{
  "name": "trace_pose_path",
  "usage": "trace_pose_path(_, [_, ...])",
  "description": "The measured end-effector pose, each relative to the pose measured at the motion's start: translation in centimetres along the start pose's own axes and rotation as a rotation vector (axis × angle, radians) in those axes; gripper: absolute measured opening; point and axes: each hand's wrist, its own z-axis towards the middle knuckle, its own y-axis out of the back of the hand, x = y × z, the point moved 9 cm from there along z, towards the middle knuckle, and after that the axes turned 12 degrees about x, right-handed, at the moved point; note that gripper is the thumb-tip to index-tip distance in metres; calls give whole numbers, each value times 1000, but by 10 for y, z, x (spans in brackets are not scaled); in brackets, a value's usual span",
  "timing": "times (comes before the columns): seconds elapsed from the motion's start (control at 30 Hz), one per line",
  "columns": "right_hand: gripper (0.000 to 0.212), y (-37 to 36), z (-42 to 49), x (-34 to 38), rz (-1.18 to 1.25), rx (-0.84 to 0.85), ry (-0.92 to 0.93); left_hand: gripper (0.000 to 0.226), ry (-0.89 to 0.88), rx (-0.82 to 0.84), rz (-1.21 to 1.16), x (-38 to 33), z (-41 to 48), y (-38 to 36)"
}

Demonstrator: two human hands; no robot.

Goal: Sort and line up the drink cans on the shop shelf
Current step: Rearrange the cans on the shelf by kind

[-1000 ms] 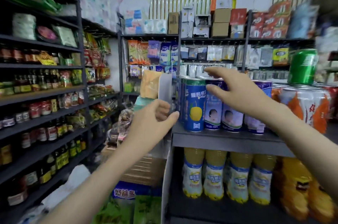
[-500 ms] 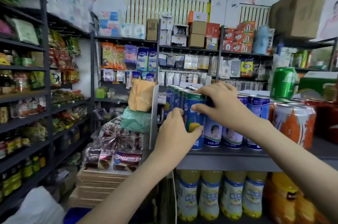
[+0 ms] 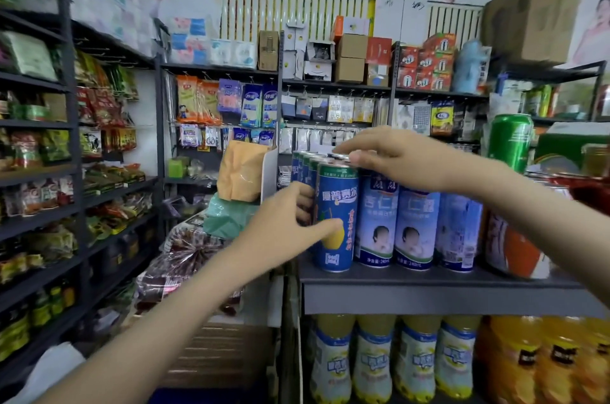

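A dark blue can with a yellow fruit stands at the front left corner of the grey shelf, with more of the same kind in a row behind it. My left hand grips its left side, thumb across the label. To its right stand three pale blue cans with a baby picture. My right hand lies over the can tops, fingertips on the rims just behind the front blue can. Orange-and-white cans stand further right, partly hidden by my right forearm.
A green can stands raised at the back right. Yellow drink bottles fill the shelf below. A white divider panel and bagged goods sit left of the cans. Dark shelving with snacks lines the left aisle.
The camera has come closer to the shelf. My left hand went from empty air to the blue can's side. My right hand came down onto the can tops.
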Motion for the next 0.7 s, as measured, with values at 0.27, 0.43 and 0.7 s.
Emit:
trace_pose_path(0.27, [34,14,45,-30,134,314,40,24,-59,-125,96,11,27,65])
trace_pose_path(0.43, [45,-8,77,-19,68,538,130,30,-27,2,-31,20,44,41])
trace_pose_path(0.7, [54,-20,92,-22,34,750,183,28,-28,96,-186,26,66,21])
